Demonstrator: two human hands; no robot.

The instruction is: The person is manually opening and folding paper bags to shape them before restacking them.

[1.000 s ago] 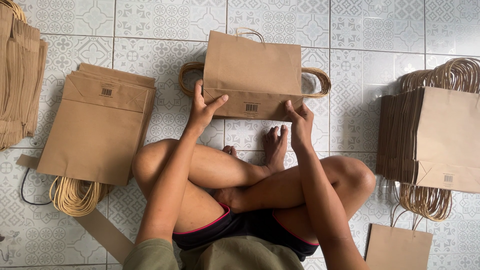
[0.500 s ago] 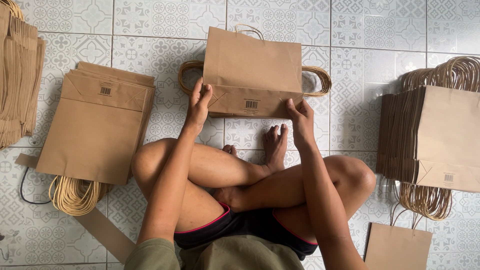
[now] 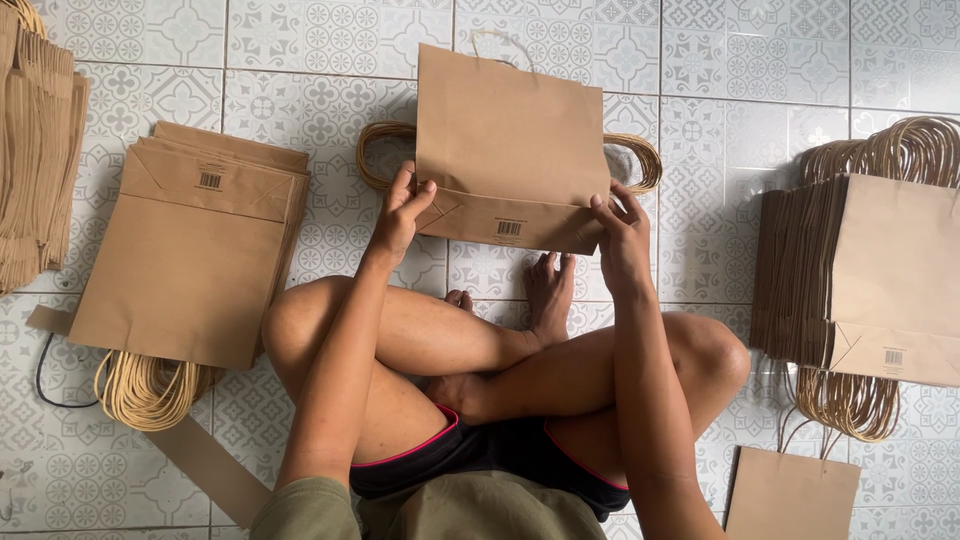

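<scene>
A flat brown paper bag (image 3: pixel 510 135) is held up in front of me, its folded bottom flap toward me and a barcode on the flap. My left hand (image 3: pixel 400 212) pinches the flap's left corner. My right hand (image 3: pixel 620 228) grips the flap's right corner. Under the bag lies another bag on the floor; only its twisted paper handles (image 3: pixel 635 160) stick out at both sides. My crossed bare legs are just below the bag.
A stack of flat brown bags (image 3: pixel 190 250) lies on the patterned tile floor to my left, more bags (image 3: pixel 35 150) at the far left edge. A thick upright stack (image 3: pixel 860 275) stands at the right. A single bag (image 3: pixel 790 495) lies at bottom right.
The bag has been lifted and shifted slightly to the right and toward me. My right hand moved up onto the flap's right corner; my left hand keeps its pinch on the left corner.
</scene>
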